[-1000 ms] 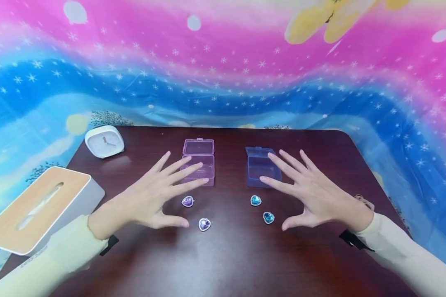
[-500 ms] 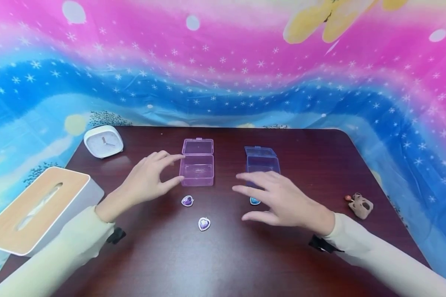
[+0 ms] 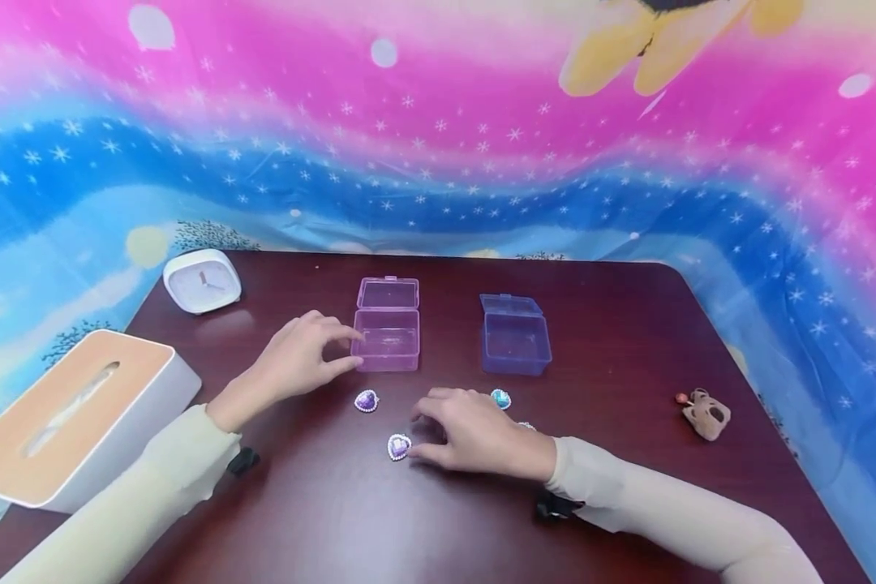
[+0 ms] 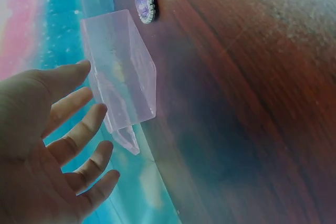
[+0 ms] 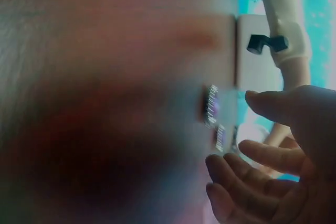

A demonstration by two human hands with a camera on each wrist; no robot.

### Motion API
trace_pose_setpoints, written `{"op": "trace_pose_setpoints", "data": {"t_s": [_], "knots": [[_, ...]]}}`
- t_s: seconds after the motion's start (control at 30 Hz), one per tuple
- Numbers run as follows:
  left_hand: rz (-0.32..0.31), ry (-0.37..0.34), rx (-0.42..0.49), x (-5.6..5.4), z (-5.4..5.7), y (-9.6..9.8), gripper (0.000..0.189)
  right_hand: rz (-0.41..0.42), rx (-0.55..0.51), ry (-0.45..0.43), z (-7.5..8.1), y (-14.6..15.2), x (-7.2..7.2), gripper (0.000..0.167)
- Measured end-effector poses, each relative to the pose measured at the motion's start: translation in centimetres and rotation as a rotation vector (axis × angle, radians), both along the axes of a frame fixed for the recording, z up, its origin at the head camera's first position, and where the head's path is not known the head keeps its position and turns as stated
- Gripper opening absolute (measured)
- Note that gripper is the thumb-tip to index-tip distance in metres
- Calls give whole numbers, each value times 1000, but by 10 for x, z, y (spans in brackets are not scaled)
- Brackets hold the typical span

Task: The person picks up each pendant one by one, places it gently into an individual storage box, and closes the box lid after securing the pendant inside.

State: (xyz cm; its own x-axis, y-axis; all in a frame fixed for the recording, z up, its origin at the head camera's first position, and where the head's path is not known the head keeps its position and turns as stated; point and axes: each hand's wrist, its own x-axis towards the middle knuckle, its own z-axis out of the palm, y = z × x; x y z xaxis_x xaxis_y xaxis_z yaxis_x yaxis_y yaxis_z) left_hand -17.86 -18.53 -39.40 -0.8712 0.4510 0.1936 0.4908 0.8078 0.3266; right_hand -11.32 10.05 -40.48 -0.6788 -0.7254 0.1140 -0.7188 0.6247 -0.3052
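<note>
My left hand [image 3: 292, 357] is beside the left wall of a translucent pink plastic box [image 3: 387, 362] with its lid raised. Its fingers curve loosely with nothing between them. My right hand [image 3: 482, 438] hovers low by a light purple heart-shaped gem [image 3: 398, 447] edged in rhinestones, thumb tip right at its edge. In the right wrist view, thumb and fingers stand apart beside that gem [image 5: 212, 106]. A darker purple heart gem [image 3: 367, 401] lies in front of the pink box. Behind my right hand sits a teal heart gem [image 3: 501, 398]; another gem [image 3: 527, 425] is mostly hidden by the hand.
A translucent blue box [image 3: 518, 365], lid up, stands right of the pink one. At left are a tissue box [image 3: 139, 422] with a wooden top and a white clock [image 3: 203, 281]. A small brown plush charm [image 3: 706, 415] lies near the table's right edge.
Both hands were spread wide. The left has drawn its fingers together beside the pink box; the right has swept left past the teal gems to the light purple gem.
</note>
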Motion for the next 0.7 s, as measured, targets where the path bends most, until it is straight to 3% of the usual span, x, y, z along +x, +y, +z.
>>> {"op": "trace_pose_setpoints", "data": {"t_s": [0.1, 0.27, 0.7], "knots": [[-3, 1, 6, -1, -3, 1, 31, -43, 38, -7, -10, -9, 3, 40], [-9, 10, 19, -3, -4, 1, 28, -77, 117, 58, -17, -21, 7, 47], [-24, -6, 14, -3, -12, 0, 24, -93, 155, 46, -23, -25, 8, 30]]}}
